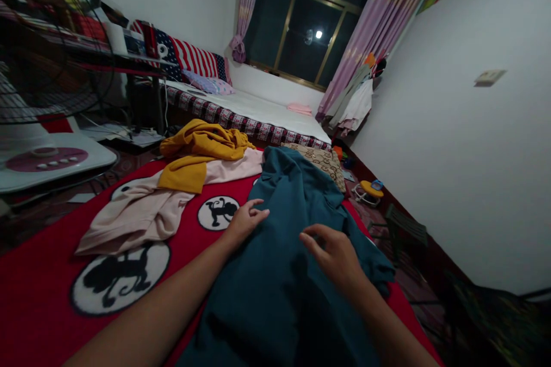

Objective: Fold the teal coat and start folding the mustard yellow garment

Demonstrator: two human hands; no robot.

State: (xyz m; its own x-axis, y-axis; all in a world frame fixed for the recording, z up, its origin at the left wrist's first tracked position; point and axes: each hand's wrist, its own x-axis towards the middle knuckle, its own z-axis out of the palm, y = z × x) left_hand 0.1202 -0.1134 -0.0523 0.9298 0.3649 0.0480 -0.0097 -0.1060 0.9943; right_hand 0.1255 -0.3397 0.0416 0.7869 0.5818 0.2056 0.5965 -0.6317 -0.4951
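A dark teal garment lies spread on a red blanket printed with white discs and black figures. My left hand rests flat on the garment's left edge, fingers stretched out. My right hand hovers just above the middle of the garment, fingers loosely curled and apart, with nothing in them. A mustard-yellow garment lies crumpled farther back on the left, on top of a pale pink garment.
A fan with a white base stands at the left. Behind it are a cluttered shelf and a bed with striped pillows under a dark window. A patterned cushion and small toys lie by the white right wall.
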